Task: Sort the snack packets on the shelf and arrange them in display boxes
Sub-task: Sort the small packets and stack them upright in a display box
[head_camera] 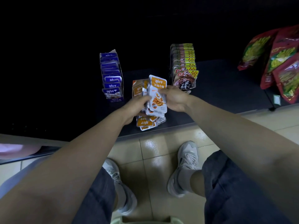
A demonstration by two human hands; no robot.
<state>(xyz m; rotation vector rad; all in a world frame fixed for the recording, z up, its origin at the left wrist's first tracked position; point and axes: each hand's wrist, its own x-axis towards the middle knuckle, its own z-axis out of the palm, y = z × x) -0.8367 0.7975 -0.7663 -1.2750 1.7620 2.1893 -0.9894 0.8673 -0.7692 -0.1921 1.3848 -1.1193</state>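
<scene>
Left hand and right hand grip orange packets near the shelf edge.

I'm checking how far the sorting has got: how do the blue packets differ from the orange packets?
The blue packets stand upright in a row in their display box; the orange packets lie in a loose heap on the shelf. No hand touches the blue packets; the left hand and right hand both hold orange packets. Both carry the same logo.
</scene>
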